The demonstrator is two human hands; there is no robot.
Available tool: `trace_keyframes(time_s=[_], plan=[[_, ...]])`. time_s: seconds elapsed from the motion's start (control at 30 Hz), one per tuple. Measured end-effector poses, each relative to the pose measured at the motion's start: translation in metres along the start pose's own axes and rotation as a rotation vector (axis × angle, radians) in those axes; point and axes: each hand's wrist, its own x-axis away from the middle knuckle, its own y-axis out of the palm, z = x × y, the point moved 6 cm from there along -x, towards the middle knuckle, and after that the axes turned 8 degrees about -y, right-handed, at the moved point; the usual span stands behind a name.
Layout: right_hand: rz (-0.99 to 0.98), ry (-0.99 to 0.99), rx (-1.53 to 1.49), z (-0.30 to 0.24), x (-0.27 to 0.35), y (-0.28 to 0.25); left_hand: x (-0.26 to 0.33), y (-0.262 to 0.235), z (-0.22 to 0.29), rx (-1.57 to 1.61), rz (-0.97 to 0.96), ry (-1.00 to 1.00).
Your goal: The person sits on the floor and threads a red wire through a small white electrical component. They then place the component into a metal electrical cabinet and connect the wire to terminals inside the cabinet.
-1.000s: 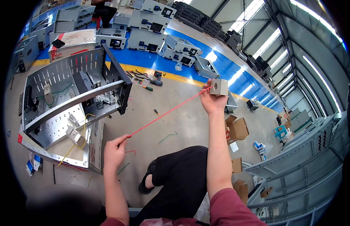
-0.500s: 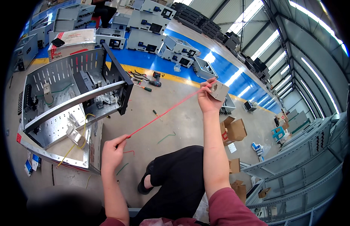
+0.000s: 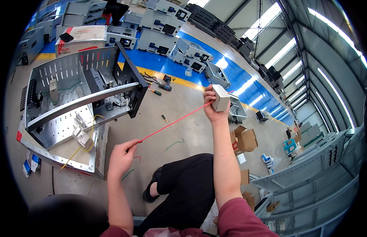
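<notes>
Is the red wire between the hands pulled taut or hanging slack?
Taut: the red wire runs in a straight line from the left hand to the right hand, which holds a small grey box.

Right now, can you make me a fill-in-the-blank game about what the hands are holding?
1. The wire stretched between the two hands is coloured ____.
2. The small white box is held in the ____ hand.
3. The left hand pinches the lower end of the ____.
4. The open metal cabinet lies on the floor to the person's ____.

Missing words: red; right; wire; left
</notes>
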Motion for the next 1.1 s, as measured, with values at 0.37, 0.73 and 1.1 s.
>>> trace_keyframes(time_s=[0.37, 0.73, 1.1], plan=[[0.02, 0.415, 0.54, 0.134, 0.003, -0.007, 0.01, 0.033, 0.022, 0.162, -0.022, -0.026], [-0.169, 0.556, 0.68, 0.23, 0.052, -0.006, 0.019, 0.027, 0.028, 0.664, -0.134, -0.091], [0.167, 0.485, 0.796, 0.237, 0.084, 0.007, 0.025, 0.018, 0.031, 0.712, -0.069, -0.008]])
